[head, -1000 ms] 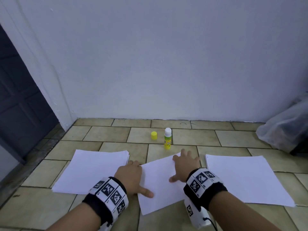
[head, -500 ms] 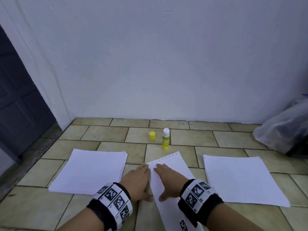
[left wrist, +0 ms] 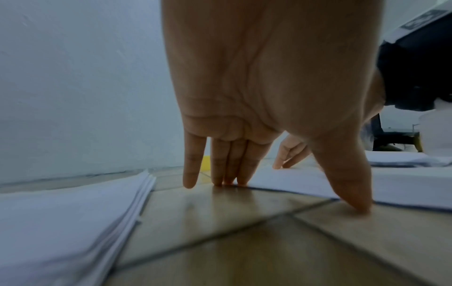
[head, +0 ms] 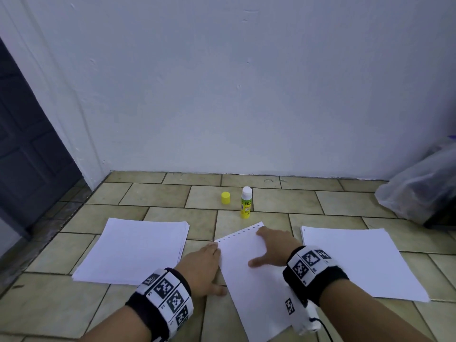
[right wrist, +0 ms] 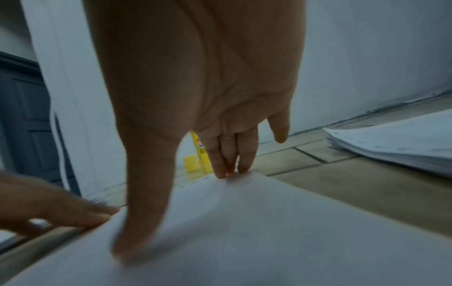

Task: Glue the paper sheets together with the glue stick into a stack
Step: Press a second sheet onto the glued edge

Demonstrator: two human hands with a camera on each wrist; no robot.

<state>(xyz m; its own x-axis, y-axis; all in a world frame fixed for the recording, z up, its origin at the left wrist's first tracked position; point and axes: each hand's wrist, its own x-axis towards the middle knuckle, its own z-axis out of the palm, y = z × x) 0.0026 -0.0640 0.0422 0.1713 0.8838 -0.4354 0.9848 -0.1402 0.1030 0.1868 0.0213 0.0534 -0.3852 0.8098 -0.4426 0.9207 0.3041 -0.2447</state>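
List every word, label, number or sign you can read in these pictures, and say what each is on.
Glue stick label: print on green and yellow, too small and blurred to read.
Left wristband: black-and-white square marker codes; tiny characters beside them unreadable.
Right wristband: the same kind of codes, no readable words.
Nothing else carries text.

Tiled floor (head: 153, 201), beige with dark grout. White wall (head: 246, 95) rising behind it. Dark panelled door (head: 27, 144) at the wall's left end. Translucent plastic bag (head: 419, 188) at its right end.

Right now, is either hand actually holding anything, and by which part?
Nothing is gripped. The right hand presses flat on the white paper sheet; the left hand touches its left edge.
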